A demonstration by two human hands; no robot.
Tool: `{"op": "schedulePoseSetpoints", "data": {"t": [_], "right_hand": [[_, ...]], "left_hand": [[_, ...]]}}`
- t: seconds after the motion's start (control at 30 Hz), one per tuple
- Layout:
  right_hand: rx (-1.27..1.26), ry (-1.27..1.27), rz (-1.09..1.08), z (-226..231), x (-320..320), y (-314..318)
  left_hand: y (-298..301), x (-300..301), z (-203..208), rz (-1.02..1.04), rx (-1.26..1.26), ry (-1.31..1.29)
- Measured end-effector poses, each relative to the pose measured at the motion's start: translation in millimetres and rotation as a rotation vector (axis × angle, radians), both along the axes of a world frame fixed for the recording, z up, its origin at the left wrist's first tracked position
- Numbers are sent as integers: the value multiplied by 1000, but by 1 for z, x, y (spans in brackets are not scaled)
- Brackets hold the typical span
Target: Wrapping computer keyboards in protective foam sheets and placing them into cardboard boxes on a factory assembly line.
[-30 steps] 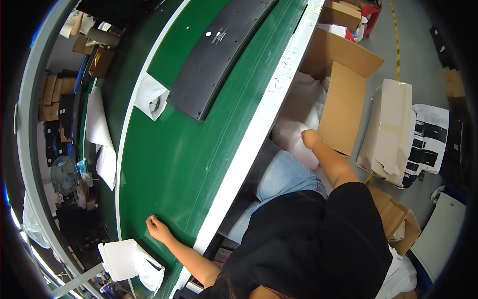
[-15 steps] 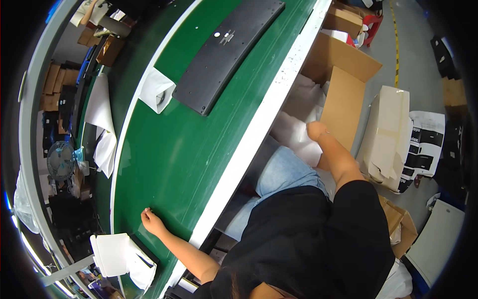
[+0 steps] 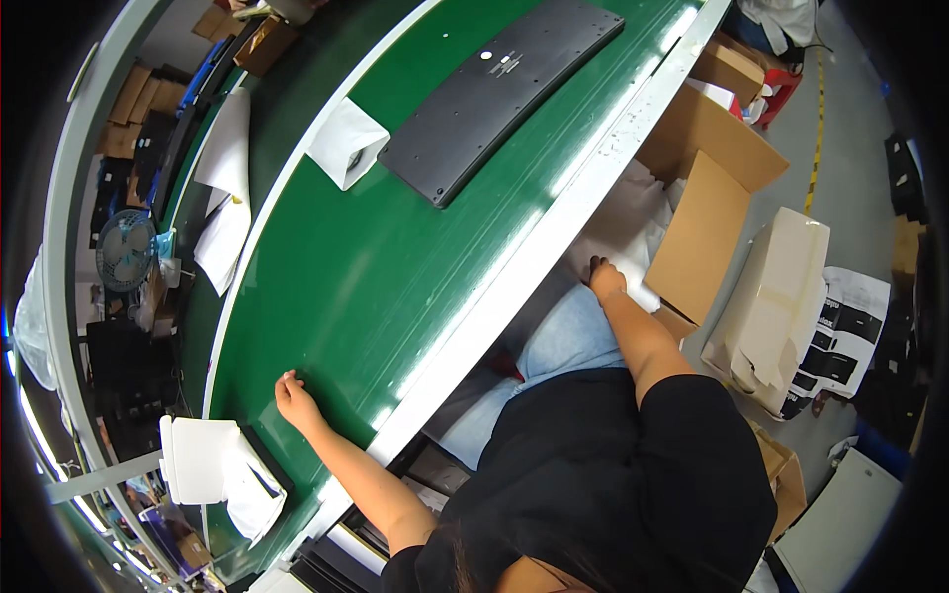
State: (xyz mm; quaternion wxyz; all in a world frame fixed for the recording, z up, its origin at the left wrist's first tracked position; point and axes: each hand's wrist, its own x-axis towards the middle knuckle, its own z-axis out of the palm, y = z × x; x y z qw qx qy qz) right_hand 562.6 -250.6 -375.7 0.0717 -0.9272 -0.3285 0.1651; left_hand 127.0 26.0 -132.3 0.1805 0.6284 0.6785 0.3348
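Note:
My left hand [image 3: 295, 399] rests on the green conveyor belt [image 3: 395, 267] with its fingers loosely curled and nothing in it. Just left of and below it lies a white wrapped item [image 3: 213, 465] on a dark flat piece. My right hand [image 3: 605, 280] reaches down beside my knee into a stack of white sheets [image 3: 633, 222] inside an open cardboard box [image 3: 707, 232]. Its fingers close on the top sheet. Farther along the belt lies a long black curved panel [image 3: 499, 89], with a white bag [image 3: 346, 146] next to it.
The belt's white rail [image 3: 524, 262] runs past my lap. A taped pale box [image 3: 776, 296] and printed sheets [image 3: 840, 336] lie on the floor at right. More cardboard boxes [image 3: 732, 69] stand beyond. White papers [image 3: 225, 188], a fan [image 3: 124, 252] and stacked goods sit past the belt's far side.
My left hand has slid along the belt, away from the white wrapped item. My right hand stays at the white sheets. The black panel sits a little farther away in view.

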Motion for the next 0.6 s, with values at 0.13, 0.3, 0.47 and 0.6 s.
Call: {"op": "schedulePoseSetpoints", "data": {"t": [0.13, 0.3, 0.47, 0.6], "right_hand": [[-5, 86, -172, -9, 8, -1], [201, 143, -257, 51, 82, -28], [720, 451, -549, 184, 154, -82], [1184, 882, -636, 307, 113, -65]], "left_hand": [[2, 4, 3, 24, 11, -34], [-2, 10, 5, 50, 1, -168], [-5, 31, 11, -86, 34, -272], [-13, 41, 24, -243, 67, -267]]}}
